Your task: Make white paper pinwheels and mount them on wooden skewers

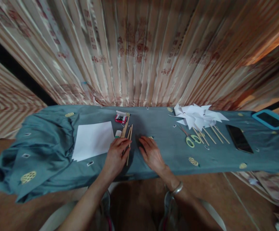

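My left hand [117,154] is over the table with its curled fingers and thumb closed on a thin wooden stick [128,160]. More wooden sticks [125,125] lie beside and partly under these fingers. A small white-capped glue bottle or stick [118,133] pokes out behind the knuckles, its lower part hidden. To the right, my right hand [152,154] rests low over the cloth, palm down, fingers apart and holding nothing. A metal bangle circles that wrist. White paper sheets [93,141] lie stacked to the left of my left hand.
A small red box [121,117] with dark bits inside stands open behind the sticks. White paper pinwheels [194,115] on sticks lie at right, near green-handled scissors [190,141]. Farther right are a black phone [239,138] and a blue-framed tablet [271,119]. Rumpled cloth [47,138] bunches at left.
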`<state>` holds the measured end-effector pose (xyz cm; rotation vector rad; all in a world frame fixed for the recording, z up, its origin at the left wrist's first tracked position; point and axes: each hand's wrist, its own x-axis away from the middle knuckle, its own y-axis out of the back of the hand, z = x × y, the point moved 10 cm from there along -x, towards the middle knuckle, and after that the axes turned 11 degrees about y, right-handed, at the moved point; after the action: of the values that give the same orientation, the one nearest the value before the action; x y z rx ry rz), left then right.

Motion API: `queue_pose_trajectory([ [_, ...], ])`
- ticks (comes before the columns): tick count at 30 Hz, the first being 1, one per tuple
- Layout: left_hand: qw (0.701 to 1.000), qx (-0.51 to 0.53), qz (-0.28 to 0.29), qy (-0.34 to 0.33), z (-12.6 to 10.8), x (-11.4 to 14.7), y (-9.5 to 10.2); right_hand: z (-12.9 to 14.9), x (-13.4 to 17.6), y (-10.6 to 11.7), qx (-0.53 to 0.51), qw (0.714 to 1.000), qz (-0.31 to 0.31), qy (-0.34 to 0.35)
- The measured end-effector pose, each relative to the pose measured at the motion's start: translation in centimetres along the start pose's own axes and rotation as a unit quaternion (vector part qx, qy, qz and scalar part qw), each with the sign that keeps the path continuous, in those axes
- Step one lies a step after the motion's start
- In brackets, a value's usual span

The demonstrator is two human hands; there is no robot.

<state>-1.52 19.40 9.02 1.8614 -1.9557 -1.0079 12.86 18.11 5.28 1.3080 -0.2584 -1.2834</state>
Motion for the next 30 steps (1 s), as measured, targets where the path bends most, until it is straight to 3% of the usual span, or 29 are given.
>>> queue_pose_trajectory([
  [4, 0.997, -0.059, -0.029, 0.026, 2.1, -0.5, 2.6, -0.1, 0.0, -0.3, 0.013, 1.0, 0.014, -0.005],
  [13, 0.988, -0.141, -0.01, 0.066, 8.6, 0.2, 6.5, -0.3, -0.1, -0.2, 0.008, 1.0, 0.009, -0.004],
  [21, 0.976, -0.194, 0.039, 0.092, 10.0, 0.9, 5.8, -0.1, -0.2, -0.1, 0.021, 1.0, 0.002, 0.005],
  [30, 0.981, -0.148, 0.052, 0.11, 9.9, 1.0, 6.2, -0.1, -0.1, 0.0, 0.023, 1.0, 0.004, 0.009],
])
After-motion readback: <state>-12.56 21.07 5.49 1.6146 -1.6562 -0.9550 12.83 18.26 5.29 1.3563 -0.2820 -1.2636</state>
